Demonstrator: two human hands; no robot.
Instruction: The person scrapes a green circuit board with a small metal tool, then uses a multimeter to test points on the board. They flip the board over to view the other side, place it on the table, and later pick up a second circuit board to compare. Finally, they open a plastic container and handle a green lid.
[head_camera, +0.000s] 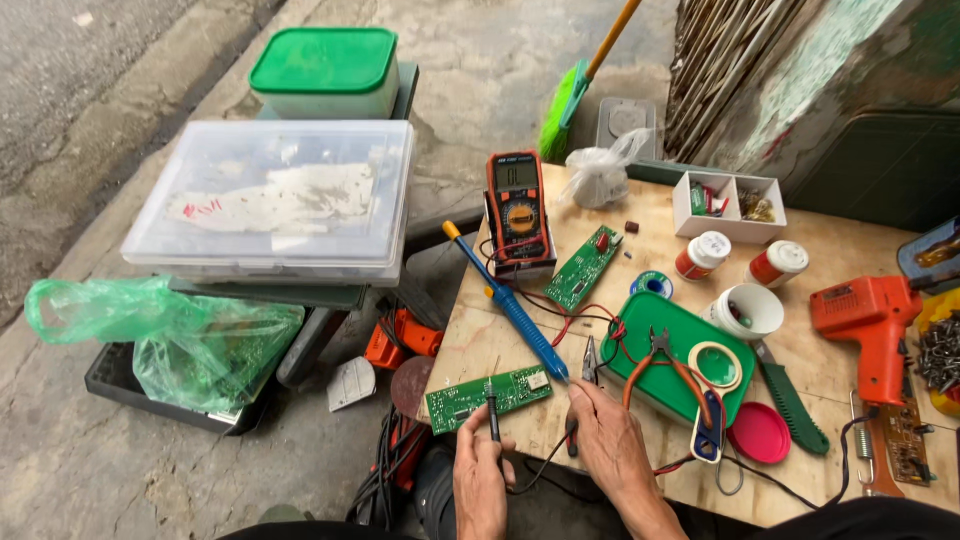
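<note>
On scuffed plywood (500, 335), both hands pinch slim probes over a green board (487, 397).

Street-side electronics repair bench — multimeter (518, 205), soldering iron (512, 305), circuit boards (583, 267) on plywood table (820, 250) — beside bare concrete pavement (80, 470).

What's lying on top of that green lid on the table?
On the green lid lie orange-handled pliers, a roll of tape and red wires. Blue-handled scissors overlap its front edge. Whatever is beneath the lid is covered.
</note>
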